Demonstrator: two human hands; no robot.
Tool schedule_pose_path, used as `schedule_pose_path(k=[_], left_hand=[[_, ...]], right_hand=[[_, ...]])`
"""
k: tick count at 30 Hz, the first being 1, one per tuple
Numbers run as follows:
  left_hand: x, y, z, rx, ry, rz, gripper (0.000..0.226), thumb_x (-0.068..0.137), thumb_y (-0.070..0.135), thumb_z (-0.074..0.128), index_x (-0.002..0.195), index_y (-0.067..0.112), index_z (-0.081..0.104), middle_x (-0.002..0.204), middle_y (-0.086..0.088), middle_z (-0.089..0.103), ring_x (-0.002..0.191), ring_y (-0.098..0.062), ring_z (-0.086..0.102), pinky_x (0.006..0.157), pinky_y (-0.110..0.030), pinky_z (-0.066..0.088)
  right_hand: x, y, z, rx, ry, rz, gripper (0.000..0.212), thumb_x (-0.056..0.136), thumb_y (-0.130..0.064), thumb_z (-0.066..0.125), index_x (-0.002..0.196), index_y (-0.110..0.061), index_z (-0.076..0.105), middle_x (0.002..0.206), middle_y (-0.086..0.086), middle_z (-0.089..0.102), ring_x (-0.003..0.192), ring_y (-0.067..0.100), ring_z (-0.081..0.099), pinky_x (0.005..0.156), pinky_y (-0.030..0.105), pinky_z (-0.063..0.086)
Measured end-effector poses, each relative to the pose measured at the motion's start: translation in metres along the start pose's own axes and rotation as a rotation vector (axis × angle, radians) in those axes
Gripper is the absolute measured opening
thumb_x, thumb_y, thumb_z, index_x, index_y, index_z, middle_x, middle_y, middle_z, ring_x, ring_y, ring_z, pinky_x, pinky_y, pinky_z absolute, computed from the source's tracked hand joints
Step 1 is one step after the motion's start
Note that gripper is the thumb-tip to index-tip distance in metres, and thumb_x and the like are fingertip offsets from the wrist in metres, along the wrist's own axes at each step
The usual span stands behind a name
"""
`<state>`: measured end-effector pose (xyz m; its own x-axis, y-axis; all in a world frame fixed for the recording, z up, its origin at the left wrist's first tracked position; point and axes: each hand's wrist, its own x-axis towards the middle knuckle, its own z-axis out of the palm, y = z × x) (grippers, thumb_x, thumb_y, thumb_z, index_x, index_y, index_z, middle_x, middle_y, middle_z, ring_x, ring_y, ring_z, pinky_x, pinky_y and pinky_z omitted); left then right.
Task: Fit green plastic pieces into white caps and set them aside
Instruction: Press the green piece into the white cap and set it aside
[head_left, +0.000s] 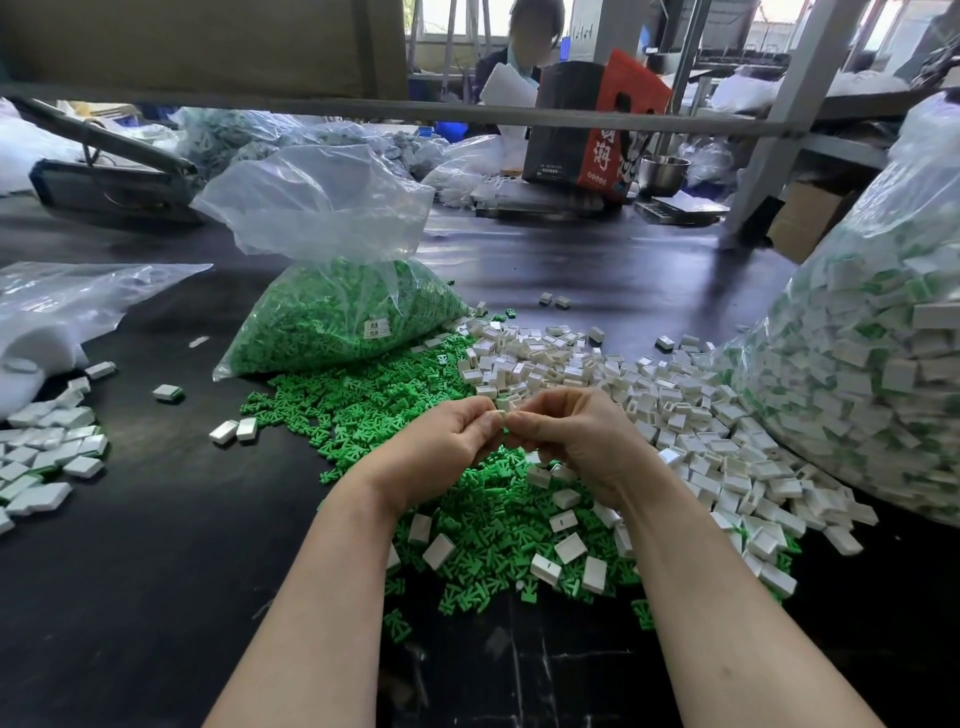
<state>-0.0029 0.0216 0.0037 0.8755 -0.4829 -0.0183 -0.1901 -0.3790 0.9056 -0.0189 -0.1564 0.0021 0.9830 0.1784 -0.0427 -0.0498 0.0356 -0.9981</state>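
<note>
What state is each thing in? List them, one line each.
left hand: fingers curled, pinching a small piece
right hand: fingers curled, pinching at the same spot
bag of green pieces: mouth open, lying on the table
loose green pieces: spilled in a heap
loose white caps: spilled in a heap
big bag at right: full

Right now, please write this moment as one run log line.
left hand: pinches white cap | right hand: pinches same piece | step: fitting | finished pile: left side
</note>
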Motion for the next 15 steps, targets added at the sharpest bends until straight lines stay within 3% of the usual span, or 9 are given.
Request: schedule_pose_path(k=[5,9,12,15], left_hand=[[-0.002,0.0022,-0.0003,-0.031,-0.029,-0.029,0.027,0.104,0.019,0.045,0.078,0.019,0.055,0.057,0.021,0.052,0.051,0.012,0.047,0.052,-0.004,0.037],[-0.0017,-0.0009,-0.002,0.068,-0.043,-0.052,0.025,0.103,0.026,0.046,0.081,0.018,0.056,0.066,0.01,0.049,0.059,-0.002,0.044,0.058,-0.016,0.037],[-0.001,-0.0038,-0.0028,0.085,-0.042,-0.079,0.024,0.103,0.027,0.046,0.082,0.02,0.057,0.066,0.011,0.048,0.06,-0.004,0.042,0.056,-0.016,0.036],[-0.0013,-0.0026,-0.0024,0.079,-0.035,-0.09,0.024,0.103,0.026,0.046,0.082,0.02,0.058,0.067,0.011,0.05,0.062,-0.004,0.044,0.059,-0.017,0.037]], right_hand=[[-0.0006,0.0,-0.0011,-0.033,-0.016,0.013,0.014,0.066,-0.021,0.08,0.072,-0.011,0.073,0.073,0.007,0.071,0.062,0.011,0.063,0.052,0.017,0.049],[0.0,0.0006,-0.0008,-0.099,-0.011,0.009,0.014,0.065,-0.024,0.081,0.072,-0.014,0.074,0.076,0.007,0.073,0.07,0.016,0.066,0.062,0.025,0.051],[0.0005,0.0013,-0.0002,-0.13,-0.003,0.008,0.017,0.064,-0.027,0.08,0.073,-0.014,0.073,0.078,0.008,0.073,0.072,0.017,0.067,0.068,0.031,0.052],[0.0002,0.0022,0.0006,-0.171,0.008,-0.01,0.019,0.066,-0.027,0.079,0.076,-0.012,0.072,0.077,0.006,0.073,0.068,0.013,0.066,0.066,0.029,0.051]])
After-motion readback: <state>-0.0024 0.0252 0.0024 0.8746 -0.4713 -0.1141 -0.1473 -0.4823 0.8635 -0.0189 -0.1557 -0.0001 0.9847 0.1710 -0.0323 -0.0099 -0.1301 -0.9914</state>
